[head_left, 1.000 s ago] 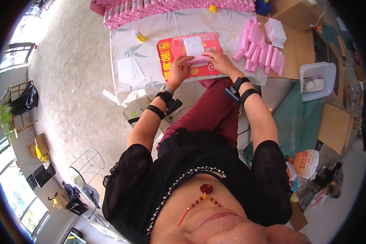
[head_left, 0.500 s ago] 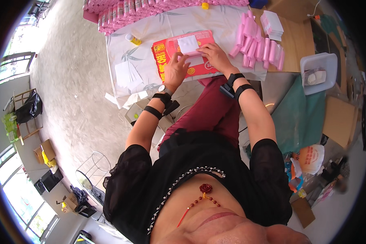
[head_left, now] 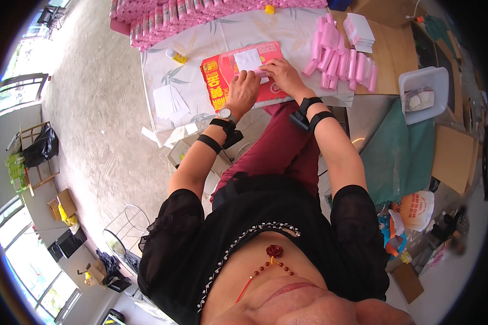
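A pink roll (head_left: 259, 71) lies across the red printed sheet (head_left: 216, 70), mostly covered by my fingers. My left hand (head_left: 243, 91) is closed over its left end, fingertips pressed together on top. At the other end my right hand (head_left: 283, 76) grips the roll with bent fingers. Just beyond the roll, a white paper label (head_left: 247, 59) lies flat on the sheet. Part of another white paper shows under my right fingers.
Pink rolls (head_left: 339, 57) are piled to the right, beside a stack of white cards (head_left: 359, 31). Many packed rolls (head_left: 165, 19) line the far edge. Loose white papers (head_left: 170, 102) and a small yellow-labelled bottle (head_left: 175, 56) are on the left. A plastic tub (head_left: 441, 97) stands right.
My left hand has come down and closed over the roll, its fingers straighter and nearer my right hand. The right hand still holds its end, shifted very slightly.
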{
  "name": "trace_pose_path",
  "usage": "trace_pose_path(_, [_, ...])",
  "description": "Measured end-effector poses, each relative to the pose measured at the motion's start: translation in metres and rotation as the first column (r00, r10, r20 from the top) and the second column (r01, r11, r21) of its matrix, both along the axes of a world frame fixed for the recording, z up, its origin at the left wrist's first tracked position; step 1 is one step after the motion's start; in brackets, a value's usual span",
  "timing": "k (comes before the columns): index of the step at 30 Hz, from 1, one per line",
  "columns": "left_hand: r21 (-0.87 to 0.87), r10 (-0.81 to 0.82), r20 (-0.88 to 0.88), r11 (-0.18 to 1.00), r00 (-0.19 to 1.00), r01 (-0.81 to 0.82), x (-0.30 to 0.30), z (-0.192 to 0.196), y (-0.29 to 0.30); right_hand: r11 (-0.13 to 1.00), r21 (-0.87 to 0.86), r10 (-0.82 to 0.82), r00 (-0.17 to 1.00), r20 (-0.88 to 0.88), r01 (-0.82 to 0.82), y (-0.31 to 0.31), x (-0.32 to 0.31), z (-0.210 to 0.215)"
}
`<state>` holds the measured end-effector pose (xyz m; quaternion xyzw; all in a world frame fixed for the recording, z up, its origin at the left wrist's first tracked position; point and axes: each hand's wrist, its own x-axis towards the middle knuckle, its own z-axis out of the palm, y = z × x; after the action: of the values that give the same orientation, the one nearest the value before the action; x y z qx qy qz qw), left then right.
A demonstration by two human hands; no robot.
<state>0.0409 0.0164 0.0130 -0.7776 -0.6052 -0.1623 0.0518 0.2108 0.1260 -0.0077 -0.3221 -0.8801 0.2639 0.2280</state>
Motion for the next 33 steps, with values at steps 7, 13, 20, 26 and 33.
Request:
trace_pose_path(7, [-0.013,0.047,0.118,0.999,0.992,-0.045,0.01,-0.005,-0.003,1.0,0.013,0.02,1.0,0.0,-0.02,-0.004,0.003,0.001])
trace_pose_path(13, [0.061,0.066,0.188,0.995,0.98,-0.079,-0.003,0.008,-0.015,0.997,0.075,0.02,0.999,-0.026,-0.018,-0.013,0.001,0.004])
trace_pose_path(20, [0.052,0.105,0.36,0.99,0.927,-0.132,-0.007,0.013,-0.007,0.999,0.038,-0.025,0.998,-0.055,0.027,-0.009,0.002,0.001])
trace_pose_path(26, [-0.065,0.199,0.4,0.98,0.895,-0.189,-0.015,-0.001,-0.005,0.999,0.044,0.025,1.0,0.015,-0.026,-0.01,-0.001,-0.005])
trace_pose_path(33, [-0.06,0.223,0.467,0.973,0.856,-0.221,-0.015,-0.001,0.011,0.997,0.067,0.029,0.998,-0.057,-0.025,-0.002,0.006,0.001])
